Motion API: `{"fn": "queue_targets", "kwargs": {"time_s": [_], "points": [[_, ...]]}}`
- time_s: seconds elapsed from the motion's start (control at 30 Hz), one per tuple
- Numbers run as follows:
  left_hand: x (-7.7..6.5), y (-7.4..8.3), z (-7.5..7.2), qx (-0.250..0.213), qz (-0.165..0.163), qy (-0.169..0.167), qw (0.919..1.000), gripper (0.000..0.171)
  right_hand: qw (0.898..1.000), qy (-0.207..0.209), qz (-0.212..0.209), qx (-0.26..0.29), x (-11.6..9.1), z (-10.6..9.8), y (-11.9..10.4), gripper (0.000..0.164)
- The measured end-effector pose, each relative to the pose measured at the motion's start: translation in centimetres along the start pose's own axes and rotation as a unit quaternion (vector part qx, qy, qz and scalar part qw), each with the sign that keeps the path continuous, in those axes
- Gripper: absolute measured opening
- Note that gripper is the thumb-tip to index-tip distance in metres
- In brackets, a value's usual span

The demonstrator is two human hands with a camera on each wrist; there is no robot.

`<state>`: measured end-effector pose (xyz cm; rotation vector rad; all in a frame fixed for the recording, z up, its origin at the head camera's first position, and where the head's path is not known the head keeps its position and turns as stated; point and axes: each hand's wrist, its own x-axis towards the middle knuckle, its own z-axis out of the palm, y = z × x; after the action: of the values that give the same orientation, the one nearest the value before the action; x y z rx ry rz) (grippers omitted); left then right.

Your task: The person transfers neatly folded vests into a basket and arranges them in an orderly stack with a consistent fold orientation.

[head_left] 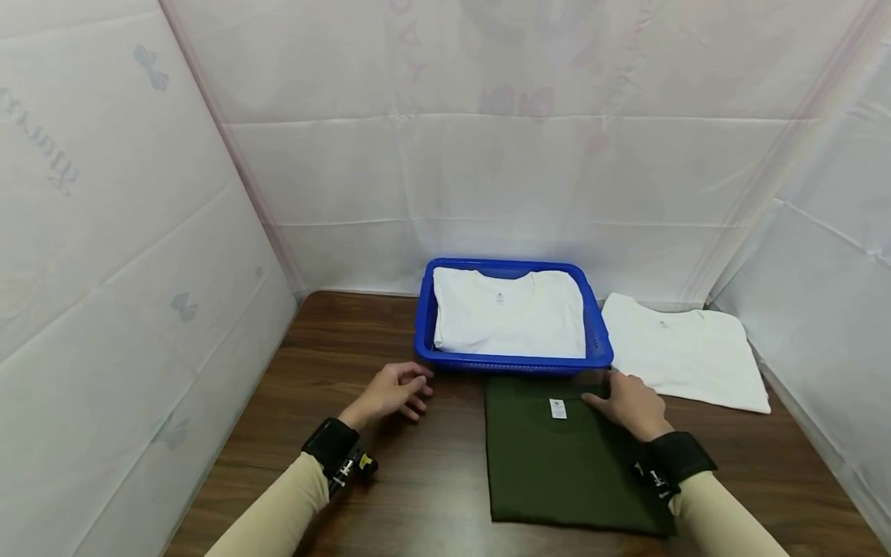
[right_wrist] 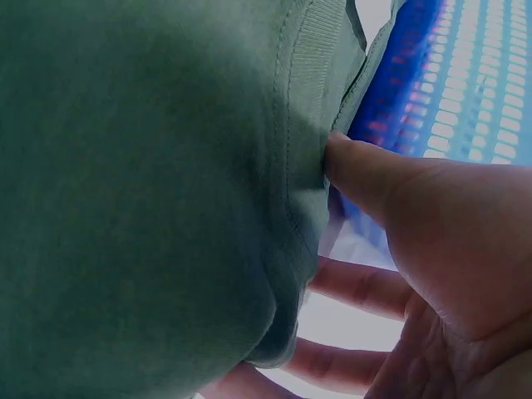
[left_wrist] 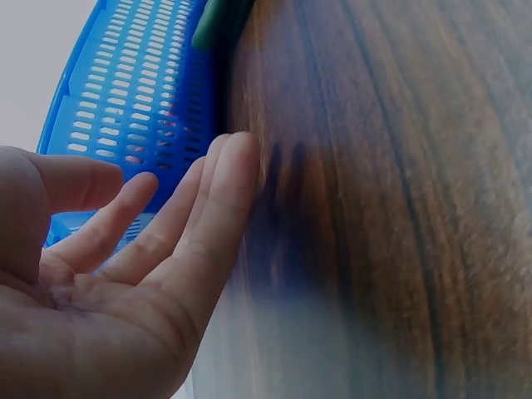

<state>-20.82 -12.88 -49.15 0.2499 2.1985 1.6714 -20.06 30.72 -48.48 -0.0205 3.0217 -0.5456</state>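
A folded dark green T-shirt point(head_left: 550, 464) with a white label lies on the table in front of the basket. At its upper right my right hand point(head_left: 632, 404) grips the edge. In the right wrist view the thumb point(right_wrist: 366, 170) presses by the ribbed collar point(right_wrist: 307, 91), with fingers reaching beneath the cloth. My left hand point(head_left: 391, 393) hovers over the wood, left of the shirt, its fingers loosely bent and holding nothing. Beside that hand in the left wrist view is the slotted wall of the blue basket point(left_wrist: 125, 91). A folded white T-shirt point(head_left: 508, 317) lies inside the basket.
Right of the basket, another folded white T-shirt point(head_left: 685, 352) lies on the brown wooden table point(head_left: 327, 333). White sheeting point(head_left: 334, 170) hangs behind the table and along both sides. Each wrist wears a black strap with a small camera.
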Motion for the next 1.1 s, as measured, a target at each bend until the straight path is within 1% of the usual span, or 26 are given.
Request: {"fn": "queue_targets", "kwargs": {"time_s": [0.17,0.27,0.33,0.43,0.47,0.57,0.67,0.77,0.87,0.97,1.03,1.1], "points": [[-0.4,0.1,0.3,0.01,-0.003,-0.034,0.9994,0.031,1.0,0.001,0.0,0.017,0.0,0.3,-1.1,0.043],[-0.6,0.1,0.4,0.007,0.0,-0.049,0.9988,0.032,0.999,-0.002,-0.022,0.028,-0.1,0.2,-1.3,0.044],[-0.8,0.1,0.5,0.003,0.002,-0.052,0.9986,0.032,0.998,-0.002,-0.049,0.038,-0.3,0.1,-1.1,0.049],[-0.9,0.0,0.5,-0.003,0.005,-0.053,0.9986,0.032,0.997,-0.012,-0.068,0.043,-0.8,-0.5,-0.6,0.065],[-1.0,0.0,0.5,-0.005,0.007,-0.052,0.9986,0.032,0.997,-0.013,-0.069,0.043,-0.9,-0.8,-0.4,0.07],[-0.9,-0.2,0.5,-0.01,0.008,-0.048,0.9988,0.031,0.997,-0.018,-0.061,0.046,-1.4,-1.6,0.5,0.076],[-0.9,-0.3,0.6,-0.013,0.009,-0.047,0.9988,0.032,0.997,-0.021,-0.059,0.046,-2.0,-2.0,1.5,0.075],[-0.9,-0.3,0.7,-0.011,0.009,-0.049,0.9987,0.032,0.997,-0.04,-0.056,0.046,-2.5,-2.1,2.2,0.075],[-0.8,-0.3,1.0,-0.009,0.006,-0.052,0.9986,0.032,0.996,-0.065,-0.047,0.045,-2.7,-1.8,2.5,0.078],[-1.0,-0.4,1.2,-0.013,-0.001,-0.053,0.9985,0.032,0.995,-0.076,-0.043,0.049,-2.6,-1.2,2.3,0.081],[-1.0,-0.4,1.3,-0.019,-0.005,-0.057,0.9982,0.032,0.995,-0.07,-0.048,0.051,-2.6,-0.7,2.1,0.08],[-1.1,-0.5,1.5,-0.026,-0.001,-0.062,0.9977,0.032,0.996,-0.052,-0.058,0.052,-2.7,-0.3,1.9,0.076]]}}
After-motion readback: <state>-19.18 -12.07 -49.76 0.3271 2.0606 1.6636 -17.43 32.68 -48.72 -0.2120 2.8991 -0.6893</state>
